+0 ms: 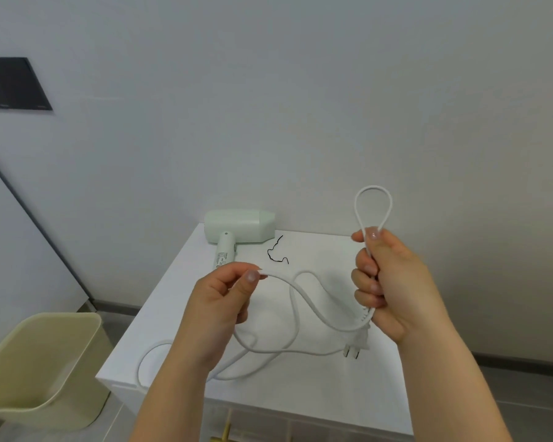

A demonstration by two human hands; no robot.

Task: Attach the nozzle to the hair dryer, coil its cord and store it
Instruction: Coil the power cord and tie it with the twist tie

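Hair dryer (238,226): pale green, lying on its side at the far edge of the white bench (300,393), close to the wall; handle points toward the person.
Nozzle (268,225): appears already fitted on the right end of the barrel, though the joint is too small to judge for certain.
Cord (304,301): white, runs from the handle end forward in loose curves over the bench, with one wide slack bend near the front-left edge.
Plug (358,346): two-pin, hanging just below the right hand, just over the bench; whether it touches is unclear.
Right hand (387,282): clenched on the cord near the plug end, pinning a narrow loop (373,205) that stands up above the fist.
Left hand (224,301): thumb and forefinger pinch the cord further along, raised above the bench.
Black wire tie (276,252): small crooked piece lying free beside the dryer handle.
Bin (45,362): beige, open, on the floor to the left of the bench; probably the storage place.
Step in hand: coiling looks barely begun, one loop made.
Risk: pulling slack hard could drag the dryer off its edge spot, or sweep the tie away.
Risk: uneven loops or a loosened fist could let the coil spring open.
Risk: the slack bend may snag on the bench corner.
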